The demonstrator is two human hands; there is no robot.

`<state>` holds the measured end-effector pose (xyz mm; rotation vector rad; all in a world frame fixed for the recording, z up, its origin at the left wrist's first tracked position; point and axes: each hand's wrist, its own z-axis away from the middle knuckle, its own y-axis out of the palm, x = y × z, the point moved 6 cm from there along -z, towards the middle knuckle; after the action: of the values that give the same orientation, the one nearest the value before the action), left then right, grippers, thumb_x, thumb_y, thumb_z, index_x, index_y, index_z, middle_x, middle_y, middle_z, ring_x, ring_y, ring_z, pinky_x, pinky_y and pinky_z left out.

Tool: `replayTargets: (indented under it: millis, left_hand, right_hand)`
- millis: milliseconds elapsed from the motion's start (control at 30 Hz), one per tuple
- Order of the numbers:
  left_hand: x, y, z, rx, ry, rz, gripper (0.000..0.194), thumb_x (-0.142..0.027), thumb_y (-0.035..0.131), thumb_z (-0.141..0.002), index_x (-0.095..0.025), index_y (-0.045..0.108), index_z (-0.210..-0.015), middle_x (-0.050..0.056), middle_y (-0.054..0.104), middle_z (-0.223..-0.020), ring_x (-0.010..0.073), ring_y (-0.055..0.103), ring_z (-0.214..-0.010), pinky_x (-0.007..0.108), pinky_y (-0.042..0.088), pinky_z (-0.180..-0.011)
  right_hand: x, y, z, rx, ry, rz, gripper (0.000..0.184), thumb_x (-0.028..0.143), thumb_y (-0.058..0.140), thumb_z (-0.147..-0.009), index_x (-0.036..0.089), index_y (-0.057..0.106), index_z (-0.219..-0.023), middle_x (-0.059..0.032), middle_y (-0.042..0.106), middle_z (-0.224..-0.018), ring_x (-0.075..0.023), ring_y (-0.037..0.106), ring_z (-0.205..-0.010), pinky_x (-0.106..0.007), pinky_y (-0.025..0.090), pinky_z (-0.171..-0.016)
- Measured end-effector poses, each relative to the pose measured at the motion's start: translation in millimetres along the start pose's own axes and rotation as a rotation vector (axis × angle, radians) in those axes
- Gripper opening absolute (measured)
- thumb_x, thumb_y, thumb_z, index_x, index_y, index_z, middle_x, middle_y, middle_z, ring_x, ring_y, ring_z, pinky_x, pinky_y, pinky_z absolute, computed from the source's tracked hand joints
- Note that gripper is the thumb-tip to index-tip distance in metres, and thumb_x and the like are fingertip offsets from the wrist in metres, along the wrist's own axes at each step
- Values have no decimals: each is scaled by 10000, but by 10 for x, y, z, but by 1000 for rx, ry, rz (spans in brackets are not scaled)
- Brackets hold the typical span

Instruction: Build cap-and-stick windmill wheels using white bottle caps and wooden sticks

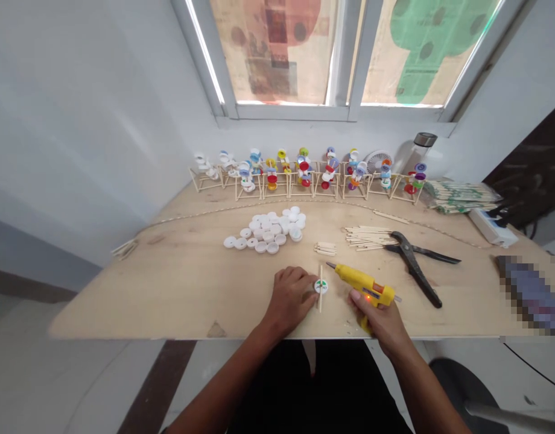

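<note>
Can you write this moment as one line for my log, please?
left hand: at white bottle cap on craft stick | right hand: holds yellow glue gun | nearby: black pliers

Black pliers point(414, 263) lie on the plywood bench point(169, 301). L of them, loose craft sticks point(365, 238), then a heap of white bottle caps point(265, 230). Behind them, row of cap-and-stick figures point(309, 175), small fan point(377, 163), glass jar point(415, 154). R of them, wrapped stick bundles point(461, 198), power strip point(492, 228).

head camera — worn on head | faces forward, down | above left hand point(290, 301), right hand point(377, 319) | window point(336, 54) ahead
</note>
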<state>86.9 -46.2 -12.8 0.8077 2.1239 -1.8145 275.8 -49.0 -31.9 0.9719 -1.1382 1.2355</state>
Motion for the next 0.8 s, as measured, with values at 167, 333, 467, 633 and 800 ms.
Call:
replayTargets:
  millis: [167,333,467,633,800]
  left_hand:
    - [42,-45,43,-33,4,57,238,-208,620,-737,-255,651,-968,49,653,-937,239,559,-949,423,386,-880]
    - [159,-207,-111,-130,-2,41,175,-174,503,-808,-221,637,-910,39,669,-903,210,588,-906,388,415,-843]
    - [152,-158,-440,-78,112,-97,159,-168,488,-829,-201,635,-879,38,680,-912,201,597,-901,382,405,-839]
    - [157,20,-751,-27,191,-163,149,-156,507,-826,-204,639,-873,46,669,-915,207,583,-909,379,389,-838]
    - [148,130,-838,2,242,-236,135,-174,497,-842,-192,631,-851,66,639,-889,222,556,-874,390,381,-803]
  right_hand:
    - [-11,-13,0,9,2,28,454,578,725,-569,140,642,-658,-24,620,-592,-137,548,-538,-232,414,-489]
    - [15,-115,-11,-37,5,4,448,576,726,-568,143,656,-661,-31,628,-605,-151,563,-560,-246,434,-511]
    - [58,-194,-6,-87,-5,-2,414,529,753,-566,142,665,-684,-24,633,-619,-154,574,-588,-242,439,-532]
    - [6,-192,5,-91,38,-28,414,495,768,-568,156,670,-785,-10,646,-640,-158,586,-603,-249,461,-567]
    - [2,-191,-24,-51,5,-15,414,501,757,-585,150,662,-783,-13,624,-638,-141,558,-577,-233,436,-525]
